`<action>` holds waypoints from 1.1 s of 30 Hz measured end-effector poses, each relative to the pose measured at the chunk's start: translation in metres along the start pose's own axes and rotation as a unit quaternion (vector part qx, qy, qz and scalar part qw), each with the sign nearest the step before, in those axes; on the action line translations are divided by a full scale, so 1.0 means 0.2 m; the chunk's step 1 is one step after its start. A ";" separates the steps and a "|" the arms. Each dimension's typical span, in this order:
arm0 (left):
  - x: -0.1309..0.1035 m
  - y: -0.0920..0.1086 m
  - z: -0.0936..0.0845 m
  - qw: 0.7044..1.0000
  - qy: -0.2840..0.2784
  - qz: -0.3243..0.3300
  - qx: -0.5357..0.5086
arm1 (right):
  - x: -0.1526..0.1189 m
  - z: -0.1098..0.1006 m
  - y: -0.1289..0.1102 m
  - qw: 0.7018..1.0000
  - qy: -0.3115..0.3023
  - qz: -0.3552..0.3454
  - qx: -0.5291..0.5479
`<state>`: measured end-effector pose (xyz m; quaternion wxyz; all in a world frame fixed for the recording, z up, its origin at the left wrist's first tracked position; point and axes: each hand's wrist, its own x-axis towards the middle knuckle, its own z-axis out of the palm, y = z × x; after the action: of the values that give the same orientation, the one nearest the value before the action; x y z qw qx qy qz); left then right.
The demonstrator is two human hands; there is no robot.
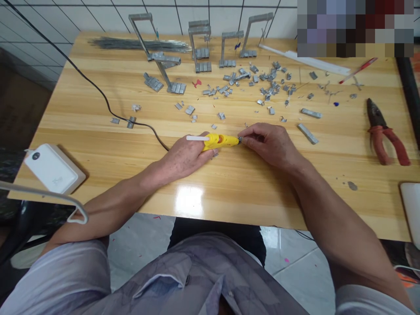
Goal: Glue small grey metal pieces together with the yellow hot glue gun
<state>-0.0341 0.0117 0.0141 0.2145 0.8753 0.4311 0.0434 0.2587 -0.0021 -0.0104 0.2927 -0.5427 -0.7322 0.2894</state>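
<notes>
Head view: left hand (183, 158) wraps yellow glue gun (219, 141), gun lying flat on table (229, 183), long way left-right, tip pointing right. Right hand (271, 144) pinches tiny metal bit (240, 139), touching gun tip.

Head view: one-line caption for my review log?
Left hand holds yellow glue gun on wooden table; right hand pinches small metal piece at its nozzle.

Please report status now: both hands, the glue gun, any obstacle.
Left hand grips yellow glue gun. Right hand pinches small metal piece at nozzle. Nothing between them.
</notes>
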 end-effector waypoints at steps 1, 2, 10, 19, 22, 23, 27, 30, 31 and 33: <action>0.00 0.00 0.01 1.000 0.004 0.000 0.007 | 0.00 0.00 0.00 1.000 0.000 0.000 0.000; 0.00 0.00 0.01 1.000 0.009 -0.002 0.013 | 0.00 0.00 0.00 1.000 0.000 0.001 -0.001; -0.03 0.01 0.03 0.998 0.027 0.023 0.044 | 0.01 0.00 -0.02 1.000 -0.007 0.007 -0.005; -0.02 -0.01 0.01 0.999 0.010 0.007 -0.042 | 0.01 0.00 -0.02 1.000 -0.002 0.009 0.007; -0.01 0.00 0.00 0.999 -0.012 -0.019 -0.037 | 0.01 0.00 -0.02 1.000 -0.003 0.014 0.010; -0.01 0.00 0.00 0.999 -0.017 -0.022 -0.037 | 0.01 0.00 -0.02 1.000 -0.002 0.014 0.009; -0.01 0.03 0.01 0.999 -0.006 -0.022 -0.030 | 0.00 0.00 -0.02 1.000 -0.001 0.020 0.012; -0.02 0.04 0.03 1.000 0.016 -0.012 -0.011 | 0.00 0.00 -0.03 1.000 0.002 0.023 0.014; -0.03 0.04 0.03 1.000 0.021 -0.007 -0.003 | 0.00 0.00 -0.03 1.000 0.002 0.023 0.014; -0.03 0.04 0.04 1.000 0.027 -0.001 0.015 | 0.00 0.00 -0.03 1.000 -0.001 0.023 0.011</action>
<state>-0.0295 -0.0007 0.0106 0.1901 0.8765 0.4382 0.0605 0.2550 -0.0030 -0.0066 0.2914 -0.5553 -0.7168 0.3049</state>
